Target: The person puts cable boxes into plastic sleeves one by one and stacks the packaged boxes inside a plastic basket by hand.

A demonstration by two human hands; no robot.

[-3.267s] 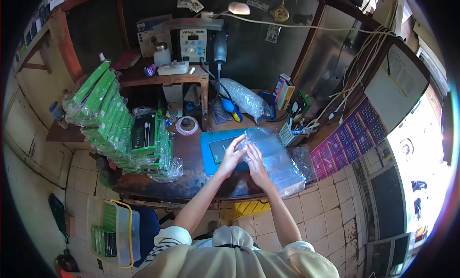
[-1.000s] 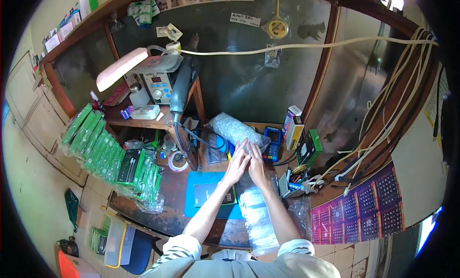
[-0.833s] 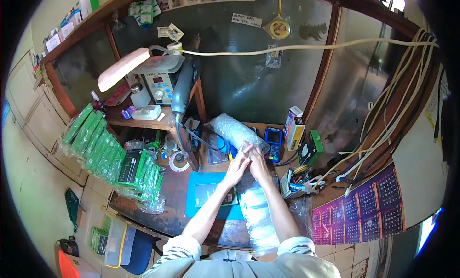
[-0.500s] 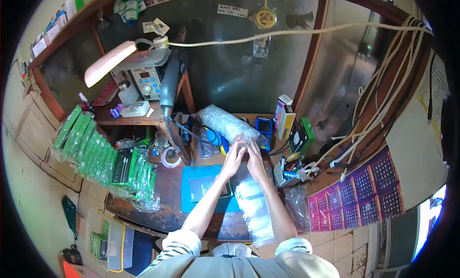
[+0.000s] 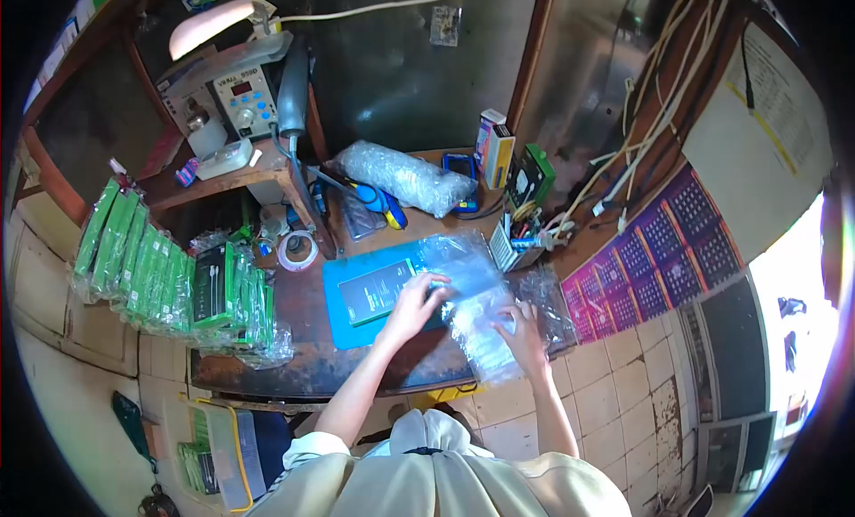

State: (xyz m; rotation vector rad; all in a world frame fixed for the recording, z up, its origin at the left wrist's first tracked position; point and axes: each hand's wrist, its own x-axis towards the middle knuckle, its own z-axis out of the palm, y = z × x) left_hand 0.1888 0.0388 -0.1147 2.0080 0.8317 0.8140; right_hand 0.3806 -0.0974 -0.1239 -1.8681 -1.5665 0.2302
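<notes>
On the right of the desk lies a stack of clear plastic bags (image 5: pixel 481 339), its upper sheet spreading toward the blue mat (image 5: pixel 343 325). My left hand (image 5: pixel 417 308) is at the left edge of this plastic, thumb and fingers bent in on it. On the right side of the stack, my right hand (image 5: pixel 524 334) has its thumb and fingertips curled against a bag. The exact contact at the fingertips is hard to see. A dark flat box with a green edge (image 5: pixel 376 292) rests on the mat, just left of my left hand.
A bubble-wrap roll (image 5: pixel 405 177) lies at the back. Several green boxes in plastic (image 5: pixel 156 268) line the left side. A tape roll (image 5: pixel 297 250) sits beside the wooden stand, which bears a soldering station (image 5: pixel 245 103). A pen holder (image 5: pixel 514 243) stands at right.
Both hands have left the bubble-wrap roll and come back toward me, parting to either side of the plastic bags. Clear plastic now spreads above the stack. The camera view has shifted downward.
</notes>
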